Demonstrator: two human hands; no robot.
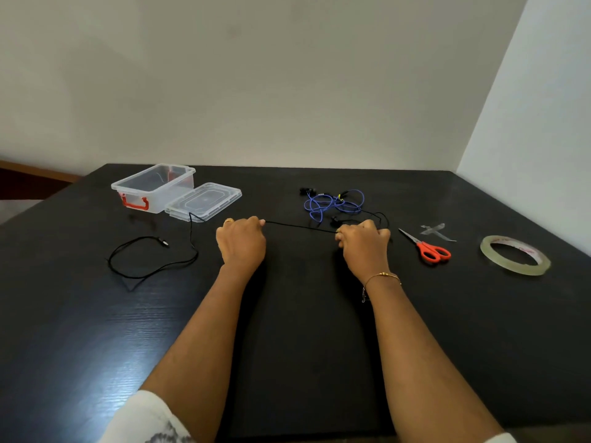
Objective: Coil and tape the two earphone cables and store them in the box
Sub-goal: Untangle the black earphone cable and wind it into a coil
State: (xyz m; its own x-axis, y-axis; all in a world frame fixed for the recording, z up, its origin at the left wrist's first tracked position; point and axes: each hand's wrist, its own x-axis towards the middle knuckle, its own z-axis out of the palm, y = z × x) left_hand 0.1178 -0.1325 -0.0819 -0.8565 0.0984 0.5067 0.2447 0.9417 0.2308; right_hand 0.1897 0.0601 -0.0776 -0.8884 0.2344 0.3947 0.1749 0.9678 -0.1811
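Plain pale walls meet in a corner behind a black wood-grain surface [96, 330] that fills the lower half of the view. Both forearms reach out over it. The left hand [241, 239] has its fingers curled round the black earphone cable [300, 227], and the right hand [364, 244] pinches the same cable, so a straight length runs taut between the two; each grip is closed on it. Left of the left hand, the rest of the cable passes over the edge of the clear lid [204, 201] and trails in a loose loop on the surface, its plug lying near the loop's top. The lid lies flat, touching the open clear box [153, 187] with a red latch at the far left. Beyond the right hand sits the blue earphone cable [332, 204] in a tangled heap. To the right lie red-handled scissors [428, 247], a short strip of tape [436, 231] just behind them, and a tape roll [515, 255] farther right.
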